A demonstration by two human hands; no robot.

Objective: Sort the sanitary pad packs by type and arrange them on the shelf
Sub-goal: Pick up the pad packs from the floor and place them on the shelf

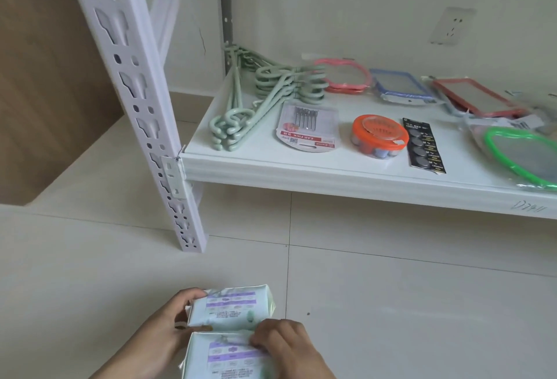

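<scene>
Because the two packs (230, 306) are soft film bags with a pale green and purple print, I judge them light, easy to squeeze and a little slippery, so it is better to take each one by its short ends or across the whole width, not by a loose corner of the film. They are low in the view, over the tiled floor (391, 288), one just behind the other and touching; the near pack (224, 354) is partly cut by the frame edge. The left hand (162, 336) holds the left side of both, its thumb curled on the far pack, and the right hand (283, 345) pinches the near pack at its top edge. Ahead stands a white shelf (331, 167), smooth and flat, which carries green hangers (259, 101), an ear pick card (307, 127), an orange tub (379, 136), a battery card (423, 145) and framed mirrors (401, 86). Its bare part is along the front edge, so I think the packs could slide there.
</scene>
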